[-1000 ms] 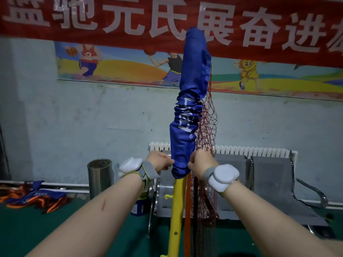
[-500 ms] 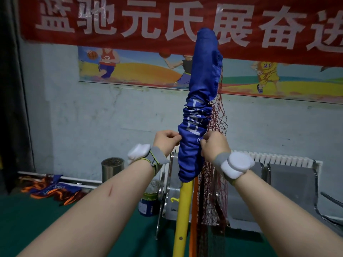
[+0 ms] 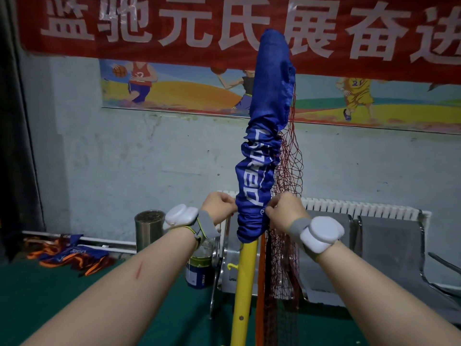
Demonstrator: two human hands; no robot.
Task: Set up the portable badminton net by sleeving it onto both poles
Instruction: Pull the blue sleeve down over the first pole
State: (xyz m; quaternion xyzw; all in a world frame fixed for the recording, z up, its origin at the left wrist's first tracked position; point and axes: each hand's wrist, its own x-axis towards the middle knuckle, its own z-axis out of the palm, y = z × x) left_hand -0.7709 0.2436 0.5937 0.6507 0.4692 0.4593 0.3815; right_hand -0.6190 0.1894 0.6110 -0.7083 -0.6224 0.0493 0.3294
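Head view is showing the left hand [image 3: 219,206] pinching the bunched blue sleeve [image 3: 259,176] near its lower hem, over the upright yellow pole [image 3: 245,275]. The right hand [image 3: 284,211] is gripping the opposite side, possibly catching red mesh [image 3: 287,171] too. This soft, light fabric is bunching easily, so gripping the hem on both sides is looking wisest.

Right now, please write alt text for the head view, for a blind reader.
The left hand and right hand grip the bunched blue fabric net sleeve on an upright yellow pole. Dark red mesh netting hangs beside it, before a red banner.
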